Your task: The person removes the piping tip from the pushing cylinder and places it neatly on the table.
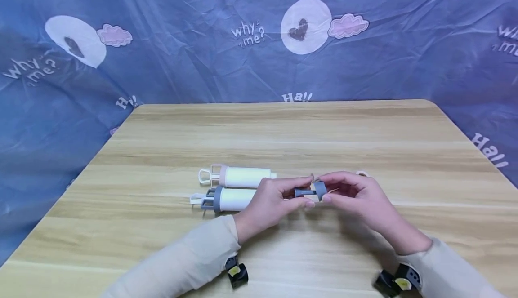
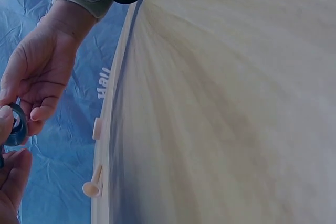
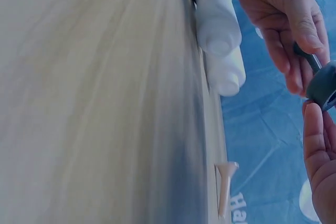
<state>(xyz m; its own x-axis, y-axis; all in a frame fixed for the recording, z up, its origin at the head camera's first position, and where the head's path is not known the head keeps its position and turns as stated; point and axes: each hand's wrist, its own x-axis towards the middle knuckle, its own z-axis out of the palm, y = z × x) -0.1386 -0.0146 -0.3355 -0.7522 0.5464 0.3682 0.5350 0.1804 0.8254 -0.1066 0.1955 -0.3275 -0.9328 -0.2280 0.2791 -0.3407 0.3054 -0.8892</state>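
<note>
Over the middle of the table, my left hand (image 1: 279,194) holds a dark grey funnel-ended nozzle (image 1: 304,192) between thumb and fingers. My right hand (image 1: 360,197) pinches a dark grey ring cap (image 1: 320,190) at the nozzle's other end. The right wrist view shows the nozzle's stem (image 3: 315,64) meeting the ring cap; whether they are joined I cannot tell. Left of the hands lie two white plunger tubes, a pink-collared one (image 1: 247,177) behind and a grey-collared one (image 1: 234,199) in front, partly hidden by my left hand.
A pale pink funnel-ended nozzle (image 2: 91,188) and a pale pink ring (image 2: 96,128) lie on the table, mostly hidden behind the hands in the head view. The wooden table (image 1: 121,190) reaches back to a blue printed cloth (image 1: 194,64).
</note>
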